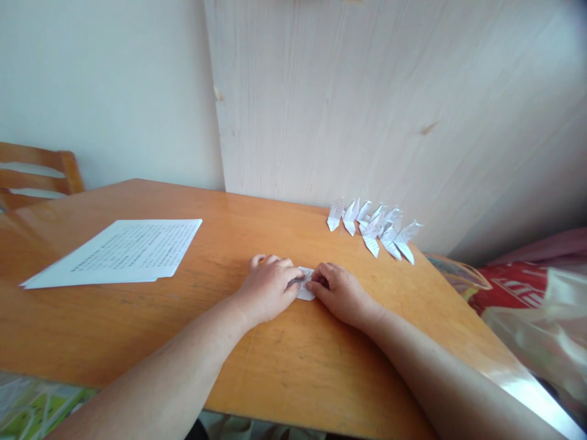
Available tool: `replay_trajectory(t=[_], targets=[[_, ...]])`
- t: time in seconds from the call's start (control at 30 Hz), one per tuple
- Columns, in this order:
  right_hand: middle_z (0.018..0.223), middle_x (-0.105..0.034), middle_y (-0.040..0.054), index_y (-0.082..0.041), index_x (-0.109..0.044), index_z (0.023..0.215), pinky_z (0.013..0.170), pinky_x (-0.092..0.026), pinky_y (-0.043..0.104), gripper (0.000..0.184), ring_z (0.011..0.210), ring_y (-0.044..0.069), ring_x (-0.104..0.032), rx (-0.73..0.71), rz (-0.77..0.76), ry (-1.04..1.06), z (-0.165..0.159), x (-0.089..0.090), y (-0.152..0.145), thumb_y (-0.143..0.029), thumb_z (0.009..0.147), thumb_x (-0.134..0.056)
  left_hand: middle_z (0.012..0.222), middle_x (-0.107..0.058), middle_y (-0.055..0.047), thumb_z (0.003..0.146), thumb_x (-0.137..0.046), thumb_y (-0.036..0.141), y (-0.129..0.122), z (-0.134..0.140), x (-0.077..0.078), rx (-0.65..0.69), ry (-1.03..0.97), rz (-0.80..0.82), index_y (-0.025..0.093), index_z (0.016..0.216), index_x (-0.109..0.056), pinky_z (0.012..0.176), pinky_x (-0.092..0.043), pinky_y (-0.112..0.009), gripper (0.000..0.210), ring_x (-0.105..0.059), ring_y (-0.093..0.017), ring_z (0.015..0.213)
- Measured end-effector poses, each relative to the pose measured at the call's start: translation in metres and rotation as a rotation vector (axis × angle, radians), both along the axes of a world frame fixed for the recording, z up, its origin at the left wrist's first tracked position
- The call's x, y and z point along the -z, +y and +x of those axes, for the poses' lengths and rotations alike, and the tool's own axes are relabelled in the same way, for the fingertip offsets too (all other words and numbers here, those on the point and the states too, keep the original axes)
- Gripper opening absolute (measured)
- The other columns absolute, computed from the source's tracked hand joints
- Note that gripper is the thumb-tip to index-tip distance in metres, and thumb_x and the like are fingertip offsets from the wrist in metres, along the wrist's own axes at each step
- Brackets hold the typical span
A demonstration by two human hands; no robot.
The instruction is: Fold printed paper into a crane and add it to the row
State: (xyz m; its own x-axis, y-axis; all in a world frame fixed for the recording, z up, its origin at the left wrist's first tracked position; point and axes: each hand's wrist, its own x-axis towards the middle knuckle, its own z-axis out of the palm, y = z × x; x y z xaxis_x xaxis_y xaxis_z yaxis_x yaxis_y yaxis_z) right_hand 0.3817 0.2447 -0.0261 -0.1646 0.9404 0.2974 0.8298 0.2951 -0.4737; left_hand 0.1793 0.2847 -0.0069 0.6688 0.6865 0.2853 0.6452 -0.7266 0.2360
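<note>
Bare forearms [183, 366] cross the near edge of an orange-brown wooden tabletop [284, 379]; half-curled left hand [269, 286] and right hand [343, 294] touch small, white folded paper [306, 293] between them, grip unclear.

Folded paper [306, 294] part-hidden by left hand [269, 286], right hand [343, 294]; chair [34, 156] clipped at left edge; sheet's print [137, 245] unreadably small!

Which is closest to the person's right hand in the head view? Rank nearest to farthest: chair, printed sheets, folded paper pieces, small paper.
From the right hand:
1. Small paper: at its fingertips, to its left.
2. Folded paper pieces: beyond it, slightly right.
3. Printed sheets: well to the left.
4. Chair: far left, farthest back.
</note>
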Motion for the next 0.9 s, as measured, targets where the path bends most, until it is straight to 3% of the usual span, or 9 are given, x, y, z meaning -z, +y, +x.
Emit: replay_trajectory(t=[0.43,0.63,0.77,0.9], targets=[[0.084,-0.063,0.0031,-0.019,-0.061,0.084,0.069,-0.038,0.027,0.004,0.077,0.017,-0.056,0.015,-0.041,-0.008,-0.001,-0.0059,-0.0053,-0.018,0.088,-0.06,0.1,-0.07,-0.002,0.089,-0.052,0.021,0.0031,0.0008,0.0013,0.011,0.025,0.002,0.033,0.103,-0.072,0.098,-0.03,-0.052,0.028,-0.057,-0.026,0.102],[0.082,-0.064,0.0028,-0.019,-0.062,0.081,0.068,-0.038,0.027,0.005,0.077,0.017,-0.056,0.029,-0.051,0.008,-0.0008,-0.0036,-0.0026,-0.018,0.086,-0.061,0.1,-0.07,-0.002,0.089,-0.049,0.02,0.003,-0.0001,-0.0003,0.009,0.027,-0.027,0.034,0.103,-0.072,0.107,-0.021,-0.06,0.03,-0.056,-0.026,0.105],[0.084,-0.065,0.003,-0.02,-0.062,0.082,0.07,-0.039,0.027,0.006,0.078,0.017,-0.057,0.02,-0.047,0.02,-0.0002,-0.003,-0.0036,-0.019,0.088,-0.06,0.098,-0.07,-0.001,0.094,-0.047,0.027,0.0027,-0.0004,-0.0007,0.008,0.012,-0.035,0.034,0.099,-0.072,0.11,-0.014,-0.065,0.027,-0.057,-0.025,0.105],[0.085,-0.065,0.0032,-0.02,-0.062,0.083,0.071,-0.039,0.028,0.006,0.081,0.017,-0.058,0.024,-0.035,0.014,0.0,-0.0025,-0.0042,-0.02,0.089,-0.06,0.094,-0.07,-0.001,0.095,-0.049,0.032,0.0022,0.0012,0.0007,-0.013,-0.01,-0.028,0.033,0.095,-0.073,0.108,-0.016,-0.067,0.024,-0.058,-0.026,0.102]])
